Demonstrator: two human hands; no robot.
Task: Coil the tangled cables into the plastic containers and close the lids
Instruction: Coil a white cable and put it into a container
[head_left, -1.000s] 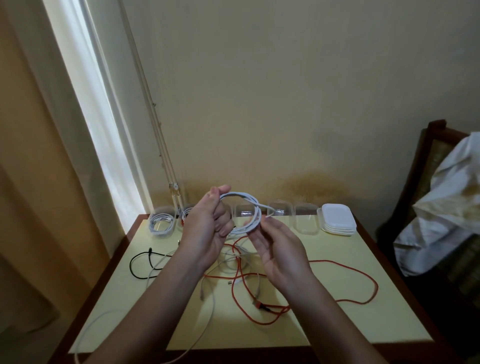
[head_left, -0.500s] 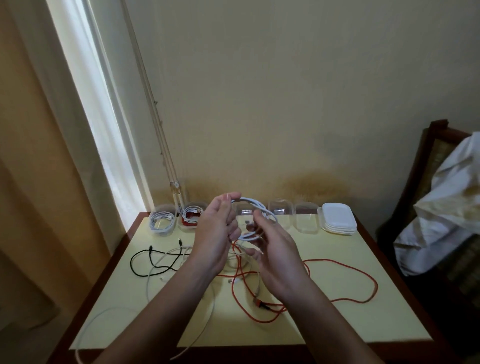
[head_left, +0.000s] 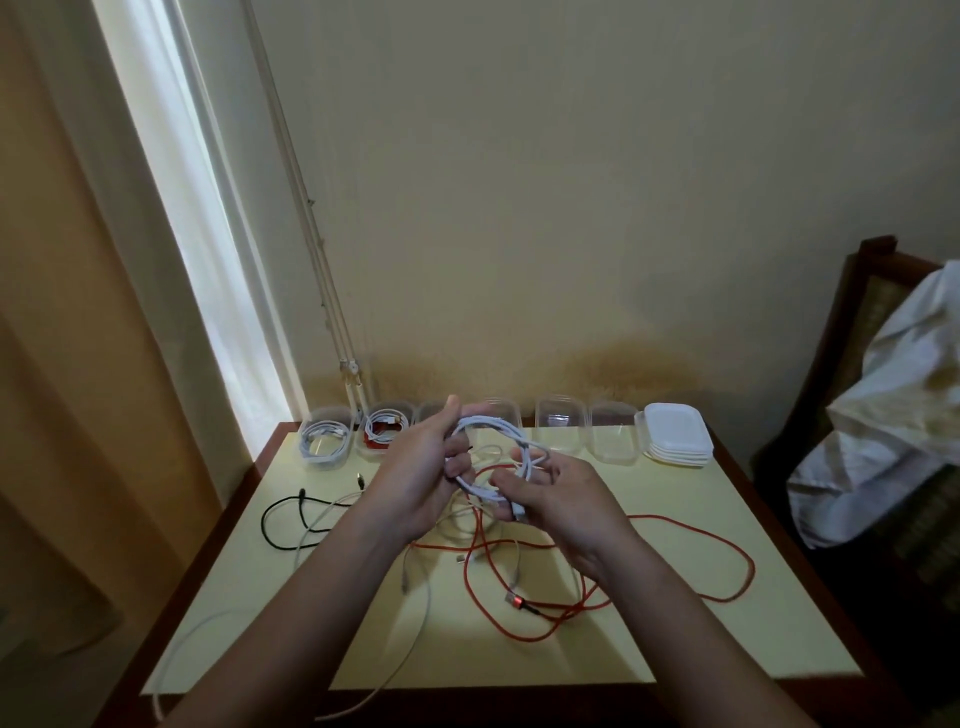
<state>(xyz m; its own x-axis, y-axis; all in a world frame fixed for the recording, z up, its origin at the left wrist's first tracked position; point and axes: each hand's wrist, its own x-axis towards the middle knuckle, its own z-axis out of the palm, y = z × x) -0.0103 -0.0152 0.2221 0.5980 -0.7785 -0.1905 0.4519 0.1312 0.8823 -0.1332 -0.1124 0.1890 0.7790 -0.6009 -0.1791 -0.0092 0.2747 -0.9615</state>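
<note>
White cable coil (head_left: 514, 434), long axis slanting down-right

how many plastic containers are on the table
6 containers along the table's back edge: two leftmost hold cables, two partly behind left hand and coil, two empty beside lid stack.

White cable coil (head_left: 506, 427) aloft — red cable (head_left: 515, 603) loose below — clear containers (head_left: 561, 423) in a row behind.

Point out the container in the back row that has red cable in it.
The second container from the left: red shows inside it. The leftmost container holds only white cable.
</note>
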